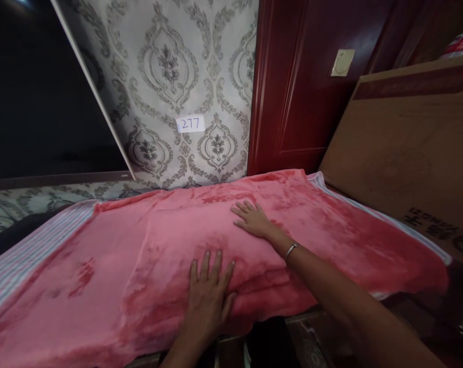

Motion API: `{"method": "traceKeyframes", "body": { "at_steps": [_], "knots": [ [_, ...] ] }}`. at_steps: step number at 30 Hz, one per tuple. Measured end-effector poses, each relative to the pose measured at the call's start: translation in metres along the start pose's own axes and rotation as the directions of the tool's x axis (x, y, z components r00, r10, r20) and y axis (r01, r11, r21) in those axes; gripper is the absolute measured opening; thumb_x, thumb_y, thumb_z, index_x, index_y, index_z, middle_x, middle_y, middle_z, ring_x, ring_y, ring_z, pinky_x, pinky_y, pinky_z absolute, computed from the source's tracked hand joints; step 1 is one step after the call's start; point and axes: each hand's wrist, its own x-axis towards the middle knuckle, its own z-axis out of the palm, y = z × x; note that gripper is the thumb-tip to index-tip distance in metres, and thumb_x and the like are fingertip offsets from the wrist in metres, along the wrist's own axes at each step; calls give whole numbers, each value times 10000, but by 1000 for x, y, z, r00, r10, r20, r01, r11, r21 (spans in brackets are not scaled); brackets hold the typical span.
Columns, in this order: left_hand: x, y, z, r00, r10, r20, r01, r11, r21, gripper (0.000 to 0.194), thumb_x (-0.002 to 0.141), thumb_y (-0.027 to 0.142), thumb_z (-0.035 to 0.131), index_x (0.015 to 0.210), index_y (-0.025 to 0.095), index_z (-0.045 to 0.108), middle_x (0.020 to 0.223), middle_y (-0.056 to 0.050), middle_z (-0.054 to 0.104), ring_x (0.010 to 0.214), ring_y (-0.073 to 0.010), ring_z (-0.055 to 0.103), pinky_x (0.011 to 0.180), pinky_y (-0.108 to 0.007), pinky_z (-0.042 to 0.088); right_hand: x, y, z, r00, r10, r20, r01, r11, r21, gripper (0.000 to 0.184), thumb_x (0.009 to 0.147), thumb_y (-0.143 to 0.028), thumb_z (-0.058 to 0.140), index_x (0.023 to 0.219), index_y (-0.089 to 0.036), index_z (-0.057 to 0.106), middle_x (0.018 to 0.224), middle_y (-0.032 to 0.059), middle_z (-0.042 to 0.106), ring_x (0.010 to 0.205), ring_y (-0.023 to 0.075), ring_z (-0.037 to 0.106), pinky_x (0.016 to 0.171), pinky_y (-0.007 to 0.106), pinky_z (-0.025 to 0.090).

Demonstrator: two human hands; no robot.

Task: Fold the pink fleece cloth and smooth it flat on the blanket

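Observation:
A fluffy pink blanket (pixel 147 255) lies spread and folded across a low surface in front of me, with a striped white-and-blue edge (pixel 27 250) showing at its left. My left hand (pixel 208 291) rests flat on the blanket's near fold, fingers spread. My right hand (pixel 252 219) lies flat further back on the raised middle of the blanket, fingers stretched out, a thin bracelet (pixel 291 249) on the wrist. Neither hand grips anything.
A patterned grey wall carries a small white label reading 277 (pixel 190 123). A dark screen (pixel 39 92) leans at the left. A red wooden door (pixel 304 87) stands behind, and a large cardboard box (pixel 408 148) at the right.

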Motion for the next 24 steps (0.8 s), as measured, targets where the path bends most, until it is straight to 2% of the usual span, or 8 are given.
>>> {"method": "traceKeyframes", "body": {
  "at_steps": [3, 6, 9, 12, 14, 18, 21, 24],
  "knots": [
    [-2, -1, 3, 999, 4, -39, -3, 1000, 22, 800, 865, 432, 601, 1595, 402, 275, 1644, -88, 318, 1458, -442, 367, 1114, -710, 330, 8, 22, 6, 988, 154, 23, -155, 983, 99, 625, 1050, -567, 323, 1610, -295, 282, 1687, 79, 164, 1542, 321, 155, 1202, 641, 183],
    [-2, 0, 4, 998, 9, -55, -7, 1000, 30, 811, 861, 425, 605, 1598, 396, 268, 1646, -89, 316, 1454, -443, 371, 1113, -702, 332, 8, 31, 16, 983, 183, 6, -182, 972, 151, 637, 1051, -568, 299, 1622, -292, 245, 1696, 74, 130, 1540, 327, 158, 1194, 615, 239],
    [-3, 1, 4, 998, 15, -54, -15, 1000, 1, 800, 867, 444, 613, 1595, 395, 283, 1651, -97, 304, 1457, -445, 361, 1122, -695, 322, 8, 28, 13, 980, 199, 22, -200, 973, 117, 647, 1043, -568, 309, 1626, -298, 233, 1698, 76, 121, 1529, 348, 185, 1177, 618, 269],
    [-3, 3, -4, 999, -28, -30, 27, 999, -28, 789, 875, 362, 632, 1586, 413, 296, 1664, -82, 286, 1475, -423, 341, 1147, -674, 304, 13, 13, -5, 955, 271, 119, -274, 962, 6, 635, 1034, -563, 320, 1616, -316, 264, 1697, 63, 142, 1526, 362, 180, 1166, 638, 254],
    [1, 6, -16, 998, -56, 12, 57, 998, -42, 820, 841, 285, 670, 1574, 417, 327, 1663, -86, 295, 1476, -427, 337, 1147, -685, 297, 22, -4, -19, 943, 303, 134, -297, 953, -60, 607, 1039, -546, 291, 1588, -293, 349, 1674, 79, 233, 1526, 366, 169, 1169, 648, 217],
    [16, 13, -35, 998, -8, 66, 13, 997, -81, 825, 821, 284, 693, 1571, 363, 360, 1659, -109, 300, 1495, -451, 282, 1155, -725, 256, 41, -42, -29, 970, 226, 86, -219, 973, -75, 563, 1053, -494, 245, 1556, -301, 411, 1659, 64, 283, 1533, 322, 160, 1205, 606, 112],
    [21, 21, -26, 998, 52, 39, -46, 991, -128, 775, 870, 389, 660, 1577, 369, 342, 1673, -89, 271, 1519, -466, 199, 1154, -764, 213, 46, -56, -18, 982, 158, 101, -153, 987, -51, 567, 1045, -509, 293, 1573, -319, 375, 1675, 39, 240, 1539, 314, 147, 1214, 593, 92],
    [16, 30, -4, 1000, 29, 8, -27, 988, -153, 762, 877, 446, 657, 1571, 386, 348, 1689, -91, 216, 1521, -500, 138, 1134, -807, 182, 42, -52, -2, 982, 180, 57, -179, 984, -24, 608, 1042, -545, 307, 1598, -300, 324, 1676, 66, 233, 1534, 329, 165, 1211, 593, 106]
  ]
}}
